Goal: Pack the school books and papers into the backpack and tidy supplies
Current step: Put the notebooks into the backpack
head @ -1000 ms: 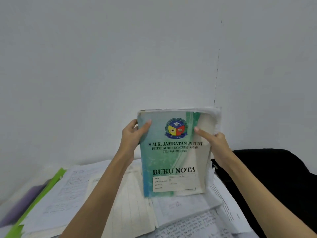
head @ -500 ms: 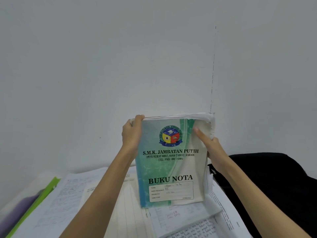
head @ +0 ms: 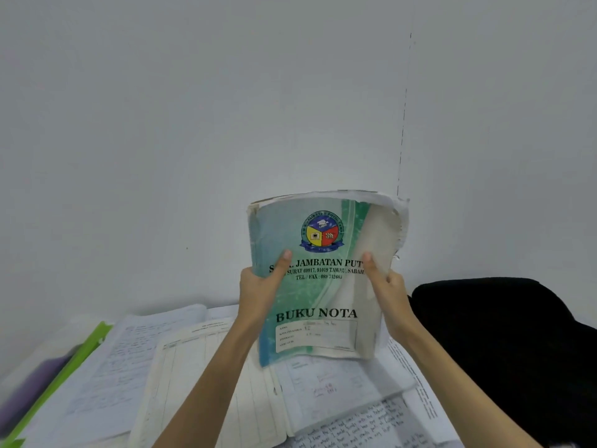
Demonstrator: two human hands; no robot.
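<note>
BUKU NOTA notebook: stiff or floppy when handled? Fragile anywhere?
Likely floppy: the notebook bows between the left hand and right hand. Probably fragile at its frayed, torn right edge. Loose pages poking out there may slip, so a two-sided grip seems wise.

- Left hand (head: pixel 258 291) raised, thumb forward, fingers behind, gripping.
- Right hand (head: pixel 389 291) mirrors it opposite.
- Both forearms reach forward and up.

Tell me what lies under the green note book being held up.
Below the green BUKU NOTA note book, gripped by the left hand and right hand, lie loose handwritten papers and a ruled sheet. Whatever they cover is hidden.
</note>
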